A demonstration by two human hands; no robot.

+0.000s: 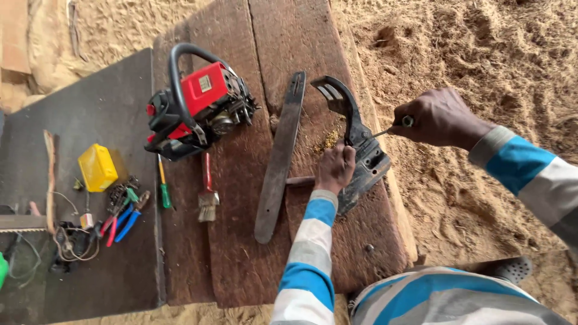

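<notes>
**Head view: a chainsaw cover pinned and scraped on a plank table**

Head camera looks down on a dark chainsaw side cover (360,157) lying on the wooden table (253,265), near its sand-side edge. The left hand (335,168) presses down on the cover, fingers curled closed over its rim, apparently to keep it from sliding. The right hand (438,118) is shut in a fist around a thin metal tool (385,130), whose tip reaches into the cover's inner side; the low, sideways hold suits picking or scraping. Yellowish sawdust (328,141) lies just beside the cover. On the side away from the sand, the loose guide bar (279,157) lies alongside it, and beyond that stands the red chainsaw body (195,108). A brush (208,191) and green-handled screwdriver (164,188) lie further off, just below the saw body.
</notes>
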